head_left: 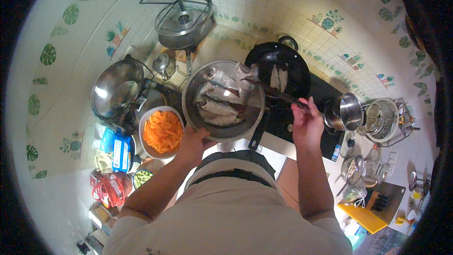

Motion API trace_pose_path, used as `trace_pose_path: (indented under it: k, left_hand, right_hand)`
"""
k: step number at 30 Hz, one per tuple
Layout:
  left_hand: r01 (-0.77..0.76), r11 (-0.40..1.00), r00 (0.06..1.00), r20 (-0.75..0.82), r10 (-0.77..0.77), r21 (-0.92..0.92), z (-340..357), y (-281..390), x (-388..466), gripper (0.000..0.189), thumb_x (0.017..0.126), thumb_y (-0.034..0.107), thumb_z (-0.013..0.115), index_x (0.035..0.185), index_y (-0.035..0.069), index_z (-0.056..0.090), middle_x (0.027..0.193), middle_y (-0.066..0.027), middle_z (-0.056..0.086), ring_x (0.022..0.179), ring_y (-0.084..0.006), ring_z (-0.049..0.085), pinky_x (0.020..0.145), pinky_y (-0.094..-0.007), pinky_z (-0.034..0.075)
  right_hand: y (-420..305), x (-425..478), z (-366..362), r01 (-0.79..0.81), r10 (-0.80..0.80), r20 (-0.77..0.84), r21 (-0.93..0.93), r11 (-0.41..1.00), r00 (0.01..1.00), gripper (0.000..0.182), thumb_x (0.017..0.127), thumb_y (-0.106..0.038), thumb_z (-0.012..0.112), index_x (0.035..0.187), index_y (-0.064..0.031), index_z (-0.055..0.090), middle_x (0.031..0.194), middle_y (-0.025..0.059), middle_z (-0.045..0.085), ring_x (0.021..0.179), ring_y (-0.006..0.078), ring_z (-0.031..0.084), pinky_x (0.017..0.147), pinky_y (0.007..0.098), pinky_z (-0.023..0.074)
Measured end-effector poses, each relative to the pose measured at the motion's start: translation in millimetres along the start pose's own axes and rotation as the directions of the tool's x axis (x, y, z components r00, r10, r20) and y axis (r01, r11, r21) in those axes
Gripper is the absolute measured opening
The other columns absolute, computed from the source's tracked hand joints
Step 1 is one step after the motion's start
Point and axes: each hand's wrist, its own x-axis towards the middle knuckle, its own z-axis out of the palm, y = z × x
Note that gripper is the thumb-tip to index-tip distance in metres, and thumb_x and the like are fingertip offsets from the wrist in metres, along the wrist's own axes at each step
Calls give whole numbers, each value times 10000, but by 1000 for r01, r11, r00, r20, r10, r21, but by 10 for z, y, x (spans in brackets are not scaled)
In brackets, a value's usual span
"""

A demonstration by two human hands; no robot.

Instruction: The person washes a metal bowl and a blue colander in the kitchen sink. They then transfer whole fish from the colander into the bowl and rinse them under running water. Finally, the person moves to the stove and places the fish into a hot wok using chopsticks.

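Observation:
My left hand [198, 140] grips the near rim of a round metal bowl [259, 120] that holds several whole fish [221, 111]. In my right hand [308, 122] are dark chopsticks [283, 95], pointing left over the bowl's right edge. Their tips are at a fish [246, 72] by the rim; whether they pinch it I cannot tell. To the right of the bowl, a black wok [260, 51] on the stove has fish [279, 78] lying in it. The wok's long black handle [260, 132] points toward me.
A tub of sliced carrots [163, 132] stands left of the bowl. Farther left is a large steel wok [115, 90]. A steel pot [350, 111] and a steamer basket [380, 120] stand at the right. A lidded pan [184, 24] hangs or rests at a black rack behind.

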Motion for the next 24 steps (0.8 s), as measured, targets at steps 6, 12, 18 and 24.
trace_pose_path:
  k: [6, 12, 18, 24]
  left_hand:
    - [113, 978, 987, -94, -131, -173, -90, 68, -18, 475, 912, 19, 538, 1374, 28, 426, 1287, -177, 596, 1106, -314, 664, 935, -431, 616]
    - [-17, 999, 998, -60, 20, 43, -196, 96, -85, 447, 920, 37, 545, 1355, 11, 447, 1268, -182, 605, 1102, -309, 662, 908, -416, 614]
    - [37, 991, 987, -151, -56, -129, -171, 141, -131, 444, 920, 78, 557, 1354, 38, 473, 1248, -152, 622, 1107, -290, 662, 901, -400, 617]
    - [32, 990, 977, -205, -60, -136, -199, 110, -149, 457, 904, 49, 526, 1359, 53, 480, 1230, -142, 636, 1032, -275, 697, 848, -380, 641]
  right_hand:
    - [-363, 616, -175, 162, -160, -49, 56, 985, 986, 386, 1038, -247, 596, 1113, 131, 605, 957, 230, 696, 904, 305, 731, 814, 310, 646]
    - [-72, 1471, -413, 111, -114, -65, -44, 993, 991, 352, 1064, -205, 522, 1103, 141, 571, 977, 280, 682, 894, 373, 733, 778, 378, 654]
    - [572, 2086, -462, 61, -42, -326, 48, 997, 944, 262, 1030, -127, 575, 932, 114, 602, 904, 197, 655, 783, 328, 699, 698, 414, 687]
    - [642, 2413, -386, 128, -191, -198, -294, 947, 961, 284, 1038, -162, 568, 962, 110, 604, 841, 185, 639, 782, 297, 699, 722, 445, 677]
